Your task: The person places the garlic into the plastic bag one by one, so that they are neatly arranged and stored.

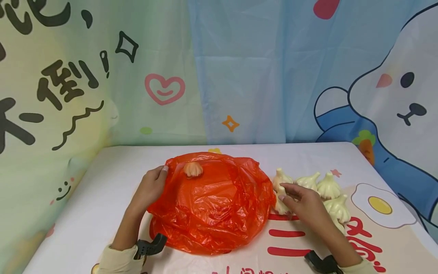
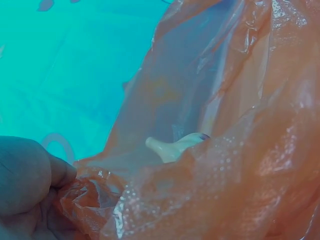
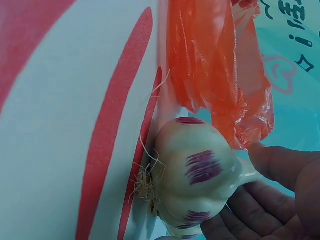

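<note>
Left hand (image 1: 154, 186) pinching the edge of a crinkled, translucent red bag (image 1: 212, 205) with one bulb (image 2: 172, 149) inside, a person has the right hand (image 1: 306, 207)'s thumb and fingers about the neck of a smooth, purple-streaked, stringy-rooted garlic (image 3: 192, 172) beside it; whether they grip cannot be told. More pale, rounded bulbs (image 1: 329, 186) cluster rightward on the white, printed counter (image 1: 119, 171), before a pastel cloth backdrop (image 1: 239, 76).

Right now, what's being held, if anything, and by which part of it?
The left hand grips the bag by its rim. The right hand is at the stem of a garlic; whether it is gripped cannot be told.
</note>
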### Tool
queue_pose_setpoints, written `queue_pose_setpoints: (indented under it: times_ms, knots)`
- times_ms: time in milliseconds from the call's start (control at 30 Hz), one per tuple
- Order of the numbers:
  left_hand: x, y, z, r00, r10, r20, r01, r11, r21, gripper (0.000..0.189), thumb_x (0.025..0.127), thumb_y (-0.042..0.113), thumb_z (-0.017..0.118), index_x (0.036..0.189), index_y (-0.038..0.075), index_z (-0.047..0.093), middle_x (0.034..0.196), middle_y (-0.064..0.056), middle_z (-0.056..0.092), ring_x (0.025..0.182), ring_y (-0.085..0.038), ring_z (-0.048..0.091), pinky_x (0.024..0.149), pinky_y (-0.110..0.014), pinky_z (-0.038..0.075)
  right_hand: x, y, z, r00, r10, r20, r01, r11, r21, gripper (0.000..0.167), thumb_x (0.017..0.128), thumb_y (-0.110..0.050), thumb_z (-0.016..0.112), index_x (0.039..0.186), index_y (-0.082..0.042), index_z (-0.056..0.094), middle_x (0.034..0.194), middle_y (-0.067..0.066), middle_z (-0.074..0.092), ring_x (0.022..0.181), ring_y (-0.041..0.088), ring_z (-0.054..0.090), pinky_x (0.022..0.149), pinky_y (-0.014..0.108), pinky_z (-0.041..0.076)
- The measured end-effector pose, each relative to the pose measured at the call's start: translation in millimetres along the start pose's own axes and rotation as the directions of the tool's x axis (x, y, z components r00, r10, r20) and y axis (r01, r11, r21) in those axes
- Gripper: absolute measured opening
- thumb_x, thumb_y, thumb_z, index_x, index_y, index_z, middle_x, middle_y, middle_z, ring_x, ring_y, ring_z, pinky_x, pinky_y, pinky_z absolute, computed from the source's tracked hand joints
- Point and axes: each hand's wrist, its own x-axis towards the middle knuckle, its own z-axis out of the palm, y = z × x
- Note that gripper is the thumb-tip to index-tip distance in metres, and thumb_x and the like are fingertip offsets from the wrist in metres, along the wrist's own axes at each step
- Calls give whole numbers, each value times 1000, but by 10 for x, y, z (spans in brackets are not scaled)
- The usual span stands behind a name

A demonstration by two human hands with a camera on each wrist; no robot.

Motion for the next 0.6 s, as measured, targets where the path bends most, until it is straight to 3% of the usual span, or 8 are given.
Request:
queue_pose_setpoints:
  times_ms: [200, 600]
  knots:
    - [4, -3, -3, 1000, 14, -5, -14, 1000, 11, 46, 107, 33, 32, 111, -2, 62, 87, -16, 60, 74, -26, 55, 66, -33, 51, 9, -17, 27, 999, -20, -33, 18, 998, -55, 36, 93, -17, 66, 127, -4, 63, 119, 19, 64, 108, 39, 61, 77, 42, 55]
    - [5, 6, 9, 1000, 20, 1, -20, 1000, 10, 46, 107, 33, 31, 111, -2, 62, 87, -17, 60, 74, -27, 55, 65, -33, 51, 4, -21, 6, 999, -7, -32, 5, 999, -48, 36, 94, -14, 65, 128, -3, 62, 120, 20, 64, 108, 40, 61, 75, 41, 55]
